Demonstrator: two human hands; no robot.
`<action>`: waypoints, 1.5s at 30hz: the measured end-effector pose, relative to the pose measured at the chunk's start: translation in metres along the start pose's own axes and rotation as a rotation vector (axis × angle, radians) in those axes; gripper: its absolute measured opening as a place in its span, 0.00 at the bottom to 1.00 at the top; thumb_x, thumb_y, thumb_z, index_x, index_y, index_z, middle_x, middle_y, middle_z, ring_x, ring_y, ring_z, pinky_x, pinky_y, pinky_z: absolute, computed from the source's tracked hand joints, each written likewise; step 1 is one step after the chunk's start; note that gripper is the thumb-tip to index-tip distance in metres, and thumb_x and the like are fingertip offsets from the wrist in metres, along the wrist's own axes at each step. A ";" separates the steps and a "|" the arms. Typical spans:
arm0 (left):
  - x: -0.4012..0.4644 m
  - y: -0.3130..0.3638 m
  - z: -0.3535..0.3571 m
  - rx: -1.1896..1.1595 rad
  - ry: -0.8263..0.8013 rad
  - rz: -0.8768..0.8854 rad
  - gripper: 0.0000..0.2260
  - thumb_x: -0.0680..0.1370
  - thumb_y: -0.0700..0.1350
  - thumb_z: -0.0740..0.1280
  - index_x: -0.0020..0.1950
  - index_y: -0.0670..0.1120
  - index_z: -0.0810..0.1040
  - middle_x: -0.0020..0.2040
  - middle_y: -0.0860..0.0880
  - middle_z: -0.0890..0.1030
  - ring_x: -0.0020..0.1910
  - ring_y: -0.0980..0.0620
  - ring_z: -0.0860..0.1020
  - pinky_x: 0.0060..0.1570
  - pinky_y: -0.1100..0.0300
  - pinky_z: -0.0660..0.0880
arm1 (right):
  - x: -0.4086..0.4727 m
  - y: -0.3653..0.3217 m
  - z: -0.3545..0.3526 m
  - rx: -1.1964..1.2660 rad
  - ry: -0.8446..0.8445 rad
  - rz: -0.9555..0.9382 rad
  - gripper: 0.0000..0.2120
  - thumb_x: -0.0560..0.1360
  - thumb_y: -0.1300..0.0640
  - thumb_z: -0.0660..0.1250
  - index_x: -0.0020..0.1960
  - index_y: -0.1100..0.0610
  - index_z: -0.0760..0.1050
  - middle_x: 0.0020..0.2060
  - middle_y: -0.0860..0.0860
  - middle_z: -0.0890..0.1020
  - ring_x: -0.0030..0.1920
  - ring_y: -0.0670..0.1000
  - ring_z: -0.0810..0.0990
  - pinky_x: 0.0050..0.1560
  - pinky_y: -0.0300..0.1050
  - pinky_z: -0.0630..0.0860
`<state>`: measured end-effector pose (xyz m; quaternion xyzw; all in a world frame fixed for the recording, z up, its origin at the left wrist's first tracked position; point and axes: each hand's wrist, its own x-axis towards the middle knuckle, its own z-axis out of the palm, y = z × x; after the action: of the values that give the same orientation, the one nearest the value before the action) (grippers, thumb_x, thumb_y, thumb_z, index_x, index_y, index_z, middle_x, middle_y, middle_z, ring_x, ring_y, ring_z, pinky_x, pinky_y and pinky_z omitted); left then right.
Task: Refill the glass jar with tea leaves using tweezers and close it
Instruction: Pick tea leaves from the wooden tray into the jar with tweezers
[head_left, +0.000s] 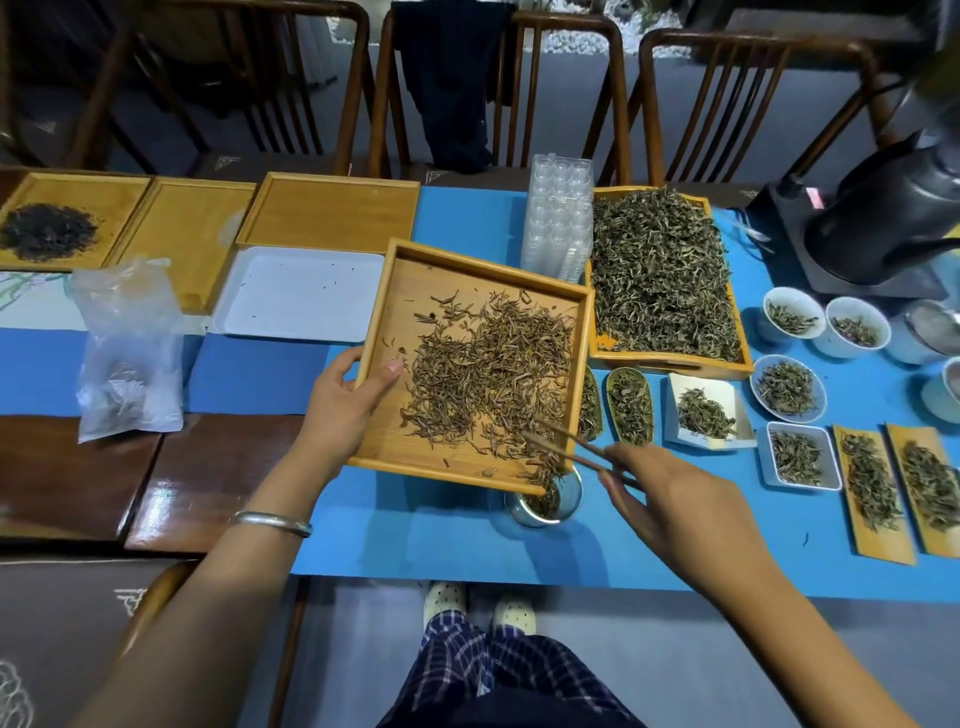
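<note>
- Across the blue mat (467, 545) that covers the near part of the table, a wooden tray (405, 332) is held lifted and tilted, its near right corner hanging directly over the mouth of the glass jar (543, 501).
- Loose brown tea leaves (488, 374) lie spread over the tray floor, thickest toward the low corner; some already show inside the jar, and no lid can be seen.
- On the tray's left edge, the left hand (348, 395) grips with its thumb over the rim and its fingers underneath, wrist bent upward to hold the slope.
- Just right of the jar, the right hand (675, 504) pinches the tweezers (576, 447) at their back end, fingers closed around them, tips reaching into the leaves at the low corner.
- Likely risk: the jar mouth looks narrow beside the tray corner, so too steep a tilt or too broad a sweep could send leaves over the rim onto the mat.
- Another risk: the tray corner or tweezers could knock the unsupported jar sideways.
</note>
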<state>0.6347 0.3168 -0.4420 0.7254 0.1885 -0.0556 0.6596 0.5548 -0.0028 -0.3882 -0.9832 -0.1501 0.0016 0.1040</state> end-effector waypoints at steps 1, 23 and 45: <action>0.000 -0.001 0.000 0.006 0.004 0.005 0.10 0.75 0.53 0.72 0.54 0.54 0.79 0.47 0.45 0.86 0.40 0.44 0.84 0.51 0.41 0.81 | 0.008 -0.007 0.001 0.030 0.025 0.043 0.09 0.76 0.50 0.65 0.55 0.52 0.75 0.44 0.48 0.82 0.39 0.53 0.83 0.27 0.48 0.77; 0.002 -0.003 -0.001 -0.034 0.010 0.011 0.08 0.74 0.52 0.73 0.51 0.56 0.79 0.43 0.51 0.87 0.39 0.51 0.86 0.34 0.59 0.81 | 0.012 -0.027 0.041 0.104 -0.107 0.282 0.11 0.80 0.47 0.56 0.52 0.55 0.66 0.46 0.52 0.79 0.41 0.58 0.81 0.31 0.48 0.71; 0.001 0.002 0.000 -0.076 0.005 0.001 0.08 0.75 0.50 0.73 0.52 0.55 0.78 0.40 0.54 0.87 0.38 0.52 0.85 0.32 0.61 0.80 | -0.046 -0.029 0.031 0.248 -0.151 0.314 0.10 0.77 0.44 0.62 0.52 0.50 0.69 0.40 0.46 0.82 0.35 0.48 0.80 0.29 0.44 0.71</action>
<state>0.6367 0.3168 -0.4409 0.7001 0.1917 -0.0460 0.6863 0.5012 0.0168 -0.4141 -0.9712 -0.0010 0.1099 0.2112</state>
